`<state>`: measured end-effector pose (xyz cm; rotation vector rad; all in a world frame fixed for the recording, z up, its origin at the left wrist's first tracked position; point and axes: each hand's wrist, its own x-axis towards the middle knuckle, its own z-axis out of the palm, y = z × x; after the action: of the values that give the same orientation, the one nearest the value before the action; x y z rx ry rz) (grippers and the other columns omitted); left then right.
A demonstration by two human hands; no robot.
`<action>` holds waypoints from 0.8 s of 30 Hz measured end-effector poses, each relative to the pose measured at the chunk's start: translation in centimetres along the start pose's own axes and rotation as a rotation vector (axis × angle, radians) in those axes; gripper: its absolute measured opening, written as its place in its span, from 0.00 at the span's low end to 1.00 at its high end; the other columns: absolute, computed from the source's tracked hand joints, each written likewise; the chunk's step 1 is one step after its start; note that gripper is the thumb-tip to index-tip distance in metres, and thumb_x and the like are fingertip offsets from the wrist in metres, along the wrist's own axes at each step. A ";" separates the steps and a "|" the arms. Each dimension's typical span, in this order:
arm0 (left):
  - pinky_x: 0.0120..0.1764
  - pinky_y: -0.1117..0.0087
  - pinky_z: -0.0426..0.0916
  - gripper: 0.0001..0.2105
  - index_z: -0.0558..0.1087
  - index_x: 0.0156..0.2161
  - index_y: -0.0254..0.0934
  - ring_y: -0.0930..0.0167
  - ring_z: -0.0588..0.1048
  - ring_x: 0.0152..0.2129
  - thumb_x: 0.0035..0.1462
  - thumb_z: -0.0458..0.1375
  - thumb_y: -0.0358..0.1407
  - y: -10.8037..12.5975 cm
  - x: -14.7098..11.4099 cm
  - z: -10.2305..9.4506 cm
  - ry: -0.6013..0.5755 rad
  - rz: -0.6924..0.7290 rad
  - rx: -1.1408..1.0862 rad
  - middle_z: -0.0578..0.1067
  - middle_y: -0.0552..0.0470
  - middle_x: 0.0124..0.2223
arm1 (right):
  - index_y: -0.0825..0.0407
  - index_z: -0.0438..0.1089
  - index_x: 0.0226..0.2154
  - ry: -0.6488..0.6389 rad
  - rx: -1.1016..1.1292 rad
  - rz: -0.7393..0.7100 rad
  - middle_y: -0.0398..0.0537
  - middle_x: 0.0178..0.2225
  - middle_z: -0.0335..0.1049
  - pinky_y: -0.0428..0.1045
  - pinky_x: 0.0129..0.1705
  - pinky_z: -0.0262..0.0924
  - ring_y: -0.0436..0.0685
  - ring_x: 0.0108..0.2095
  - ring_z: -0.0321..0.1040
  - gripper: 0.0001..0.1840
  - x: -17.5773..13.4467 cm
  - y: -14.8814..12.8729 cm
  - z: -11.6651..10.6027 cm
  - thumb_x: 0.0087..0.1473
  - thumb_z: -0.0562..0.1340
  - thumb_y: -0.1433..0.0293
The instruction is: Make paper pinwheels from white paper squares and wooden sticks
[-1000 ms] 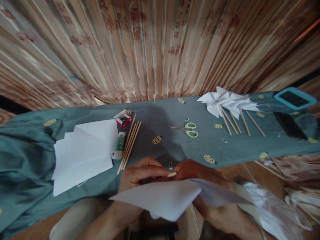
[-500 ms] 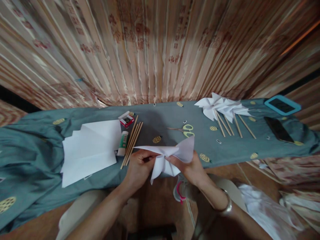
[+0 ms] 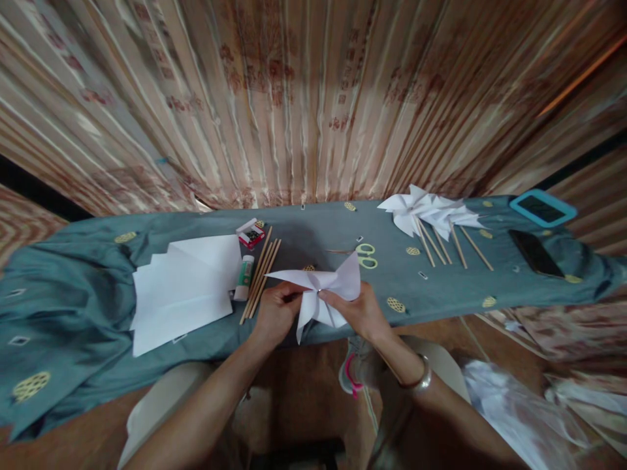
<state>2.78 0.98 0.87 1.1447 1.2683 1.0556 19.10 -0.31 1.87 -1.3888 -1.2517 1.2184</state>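
Note:
A white paper pinwheel [image 3: 313, 309] is held between my two hands over the table's near edge. My left hand [image 3: 274, 314] pinches its left side, fingertips partly hidden by the paper. From the other side my right hand [image 3: 363, 313] grips it, the thumb reaching to its middle beside a small shiny pin head [image 3: 319, 291]. Just left of my left hand lie several wooden sticks [image 3: 260, 277] and a green-and-white glue stick [image 3: 244, 278]. Scissors with light green handles [image 3: 366, 256] lie behind the pinwheel.
White paper sheets [image 3: 189, 294] are stacked at left, near a small open red box [image 3: 250, 235] with dark contents. Several pinwheels on sticks [image 3: 428, 209] lie back right. Beyond are a black phone [image 3: 535, 253] and a blue-framed tablet [image 3: 543, 207]. A curtain [image 3: 294, 98] hangs behind the table.
The pinwheel has tilted so its front faces me more, and the pin head at its centre now shows. My right thumb has shifted slightly off the middle. The whole view has shifted a little.

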 end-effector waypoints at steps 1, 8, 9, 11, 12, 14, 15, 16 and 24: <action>0.33 0.69 0.69 0.07 0.79 0.23 0.37 0.66 0.76 0.27 0.37 0.66 0.39 -0.2 0.1 0.0 -0.003 -0.003 -0.008 0.79 0.51 0.26 | 0.57 0.75 0.30 -0.015 -0.002 0.008 0.52 0.28 0.77 0.48 0.27 0.65 0.55 0.26 0.70 0.20 0.1 0.1 -0.1 0.41 0.68 0.57; 0.33 0.70 0.69 0.07 0.80 0.26 0.37 0.64 0.77 0.30 0.37 0.66 0.36 -1.1 0.2 0.1 -0.062 -0.064 -0.074 0.81 0.49 0.30 | 0.54 0.72 0.23 -0.098 -0.013 0.065 0.46 0.21 0.71 0.46 0.22 0.58 0.51 0.22 0.63 0.16 0.4 0.7 -0.6 0.40 0.68 0.57; 0.34 0.70 0.69 0.07 0.80 0.26 0.36 0.64 0.77 0.32 0.38 0.66 0.36 -1.2 0.2 0.2 -0.074 -0.061 -0.086 0.81 0.49 0.31 | 0.54 0.72 0.23 -0.102 -0.010 0.074 0.46 0.21 0.70 0.46 0.21 0.57 0.50 0.21 0.62 0.16 0.5 0.7 -0.6 0.40 0.68 0.57; 0.35 0.69 0.70 0.08 0.80 0.27 0.36 0.63 0.77 0.33 0.38 0.66 0.35 -1.3 0.2 0.2 -0.093 -0.049 -0.112 0.81 0.48 0.33 | 0.54 0.72 0.23 -0.108 0.000 0.089 0.46 0.21 0.70 0.46 0.21 0.57 0.50 0.21 0.61 0.16 0.5 0.7 -0.7 0.39 0.68 0.57; 0.36 0.69 0.70 0.08 0.81 0.28 0.36 0.63 0.78 0.34 0.38 0.66 0.35 -1.3 0.1 0.2 -0.098 -0.047 -0.122 0.81 0.48 0.34 | 0.54 0.72 0.24 -0.109 0.005 0.095 0.46 0.21 0.70 0.46 0.22 0.57 0.50 0.21 0.62 0.16 0.5 0.7 -0.7 0.39 0.68 0.57; 0.35 0.70 0.70 0.08 0.81 0.28 0.35 0.63 0.78 0.33 0.38 0.66 0.35 -1.2 0.1 0.3 -0.098 -0.053 -0.133 0.81 0.48 0.34 | 0.55 0.73 0.25 -0.104 0.011 0.105 0.46 0.22 0.71 0.46 0.22 0.58 0.51 0.22 0.62 0.16 0.5 0.8 -0.7 0.39 0.68 0.58; 0.34 0.70 0.70 0.09 0.81 0.28 0.35 0.64 0.78 0.32 0.37 0.67 0.35 -1.2 0.1 0.3 -0.093 -0.060 -0.136 0.81 0.48 0.34 | 0.55 0.73 0.25 -0.101 0.009 0.109 0.47 0.23 0.71 0.46 0.23 0.59 0.51 0.22 0.63 0.16 0.6 0.9 -0.7 0.39 0.68 0.58; 0.34 0.70 0.70 0.09 0.81 0.28 0.35 0.64 0.78 0.31 0.37 0.67 0.35 -1.2 0.1 0.3 -0.086 -0.069 -0.138 0.81 0.48 0.33 | 0.55 0.73 0.25 -0.097 0.004 0.111 0.47 0.23 0.72 0.47 0.23 0.59 0.51 0.22 0.63 0.16 0.6 0.9 -0.7 0.39 0.68 0.58; 0.33 0.68 0.70 0.12 0.80 0.29 0.33 0.62 0.78 0.30 0.34 0.68 0.36 -1.6 0.5 0.4 -0.064 -0.132 -0.134 0.81 0.47 0.28 | 0.55 0.75 0.28 -0.107 -0.049 0.131 0.50 0.28 0.76 0.49 0.29 0.65 0.55 0.28 0.69 0.16 1.4 1.3 -1.0 0.40 0.68 0.60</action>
<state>3.17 1.19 -0.83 0.9728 1.1880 0.9833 20.27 0.92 0.58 -1.4770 -1.2875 1.3758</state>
